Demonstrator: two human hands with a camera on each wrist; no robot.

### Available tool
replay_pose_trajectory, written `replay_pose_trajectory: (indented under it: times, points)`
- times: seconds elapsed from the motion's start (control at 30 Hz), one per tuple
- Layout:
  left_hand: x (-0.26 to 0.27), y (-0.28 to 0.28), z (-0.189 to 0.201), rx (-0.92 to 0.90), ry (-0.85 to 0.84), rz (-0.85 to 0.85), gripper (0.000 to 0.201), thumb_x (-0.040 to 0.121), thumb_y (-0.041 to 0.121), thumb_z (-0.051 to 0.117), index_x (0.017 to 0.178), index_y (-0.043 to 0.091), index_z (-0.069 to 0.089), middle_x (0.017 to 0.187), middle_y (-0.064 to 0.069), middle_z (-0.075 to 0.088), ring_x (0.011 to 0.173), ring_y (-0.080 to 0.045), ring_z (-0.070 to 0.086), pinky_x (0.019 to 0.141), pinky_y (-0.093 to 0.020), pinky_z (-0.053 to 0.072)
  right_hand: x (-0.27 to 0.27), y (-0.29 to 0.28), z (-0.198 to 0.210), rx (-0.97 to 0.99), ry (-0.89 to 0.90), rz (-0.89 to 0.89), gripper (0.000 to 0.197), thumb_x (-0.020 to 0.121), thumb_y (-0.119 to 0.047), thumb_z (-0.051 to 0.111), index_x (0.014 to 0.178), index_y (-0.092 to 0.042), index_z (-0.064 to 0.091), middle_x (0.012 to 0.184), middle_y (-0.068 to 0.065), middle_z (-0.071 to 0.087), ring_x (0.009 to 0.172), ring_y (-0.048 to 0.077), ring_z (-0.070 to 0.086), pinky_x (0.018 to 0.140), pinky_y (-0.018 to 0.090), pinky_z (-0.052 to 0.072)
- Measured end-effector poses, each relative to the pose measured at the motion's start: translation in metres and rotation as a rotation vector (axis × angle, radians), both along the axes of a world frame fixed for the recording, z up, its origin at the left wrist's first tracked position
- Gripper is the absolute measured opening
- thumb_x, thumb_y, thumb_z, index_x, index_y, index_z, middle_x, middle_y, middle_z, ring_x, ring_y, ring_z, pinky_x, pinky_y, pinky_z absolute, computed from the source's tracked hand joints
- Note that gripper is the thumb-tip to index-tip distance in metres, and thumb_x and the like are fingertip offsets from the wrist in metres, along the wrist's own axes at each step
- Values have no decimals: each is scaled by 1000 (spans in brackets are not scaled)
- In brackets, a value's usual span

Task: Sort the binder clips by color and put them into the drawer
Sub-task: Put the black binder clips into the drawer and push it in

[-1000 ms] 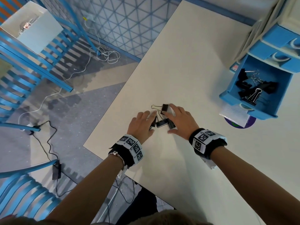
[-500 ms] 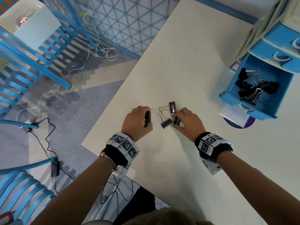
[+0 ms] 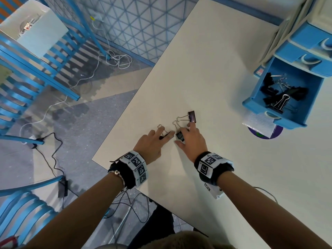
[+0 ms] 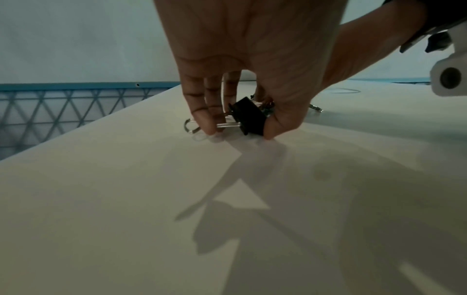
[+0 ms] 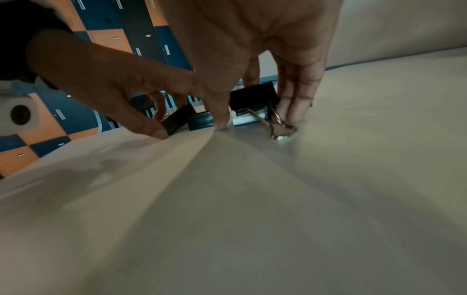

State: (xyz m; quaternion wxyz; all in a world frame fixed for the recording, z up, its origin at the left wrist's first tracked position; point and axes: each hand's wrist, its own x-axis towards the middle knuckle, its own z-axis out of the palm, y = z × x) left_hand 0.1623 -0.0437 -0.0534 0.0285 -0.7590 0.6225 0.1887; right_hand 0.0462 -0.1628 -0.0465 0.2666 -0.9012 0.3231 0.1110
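On the white table [image 3: 206,65], head view: L hand [image 3: 152,142] and R hand [image 3: 193,141] sit side by side near the front-left edge. L hand covers a black binder clip [image 3: 164,134]; its wire loop sticks out past the fingers. R hand lies over a second black clip [image 3: 180,136], index finger stretched toward a third clip [image 3: 191,116] lying free just beyond. Open blue drawer [image 3: 251,102] at far right, well apart from the hands, holds several black clips [image 3: 280,97]. Above it, closed drawers [image 3: 298,44]. Paper slip [image 3: 258,123] under the drawer front.

L wrist view: L hand [image 4: 250,59] pinches the clip [image 4: 248,116] btwn thumb and fingers, fingertips [image 4: 208,123] down on the wire handles, touching the table.

R wrist view: R hand [image 5: 247,49] spread, fingers mostly straight, tips on the table. Thumb touches one clip [image 5: 177,119]; two fingers press the wire handle of another clip [image 5: 254,97]. No closed grip seen; contact only.
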Motion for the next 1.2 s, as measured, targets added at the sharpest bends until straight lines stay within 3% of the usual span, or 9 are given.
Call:
replay_pose_trajectory:
  times: [0.1, 0.4, 0.47, 0.53, 0.57, 0.63, 0.83, 1.03, 1.2]
  points:
    - [-6, -7, -1, 0, -13, 7, 75, 59, 2, 69, 129, 19, 47, 119, -19, 55, 65, -28, 53, 39, -23, 30, 1, 1, -2, -17, 4, -29, 29, 89, -23, 55, 113, -6, 53, 119, 18, 46, 101, 34, 51, 80, 40, 47]
    - [-15, -16, 4, 50, -69, 8, 57, 41, 11, 85, 95, 12, 63, 97, -9, 65, 53, -22, 53, 36, -18, 23, -15, -4, 0, 87, -38, -112, 28, 89, -14, 54, 116, -10, 57, 117, 17, 49, 104, 33, 51, 81, 37, 46]
    - [-17, -20, 8, 67, -80, 24, 62, 57, 17, 82, 114, 16, 57, 108, -9, 61, 66, -23, 57, 37, -22, 31, -25, -4, 4, 119, -55, -136, 29, 87, -13, 55, 115, -9, 59, 114, 17, 52, 102, 34, 52, 82, 38, 47]
    - [-19, -22, 7, 122, -85, 50, 61, 84, 20, 60, 138, 20, 32, 130, -9, 44, 93, -27, 53, 52, -29, 41, -36, -5, 9, 144, -67, -162, 28, 85, -12, 56, 113, -9, 60, 112, 17, 54, 101, 35, 54, 82, 39, 47]
    - [-20, -23, 7, 137, -93, 41, 58, 89, 21, 53, 140, 22, 25, 134, -9, 38, 99, -27, 50, 57, -30, 44, -43, -6, 12, 152, -75, -176, 28, 85, -12, 57, 113, -9, 61, 111, 17, 55, 100, 34, 54, 82, 39, 47]
    - [-21, -25, 8, 140, -84, 30, 51, 91, 23, 50, 137, 21, 28, 134, -9, 35, 103, -26, 47, 62, -31, 46, -56, -8, 20, 164, -109, -209, 29, 85, -12, 58, 113, -10, 61, 113, 16, 56, 101, 34, 55, 83, 38, 47]
    - [-31, -36, 11, 172, 56, 153, 46, 88, 24, 53, 131, 17, 37, 122, -10, 43, 97, -26, 52, 67, -34, 50, -98, -34, 54, 133, -283, -348, 30, 80, -10, 63, 110, -11, 64, 112, 13, 59, 98, 30, 58, 85, 35, 47]
    - [-71, -89, 54, -97, 303, 178, 41, 79, 18, 68, 117, 10, 53, 103, -14, 56, 84, -31, 60, 63, -37, 49, -132, -99, 88, -24, -363, -468, 27, 79, -8, 64, 106, -8, 66, 107, 14, 61, 90, 29, 60, 77, 31, 46]
    - [-102, -174, 92, -236, 383, 230, 45, 79, 29, 68, 118, 15, 54, 102, -14, 58, 92, -31, 59, 77, -38, 48, -139, -165, 101, -106, -341, -571, 28, 79, -7, 62, 106, -9, 66, 105, 19, 60, 89, 36, 59, 78, 33, 46]
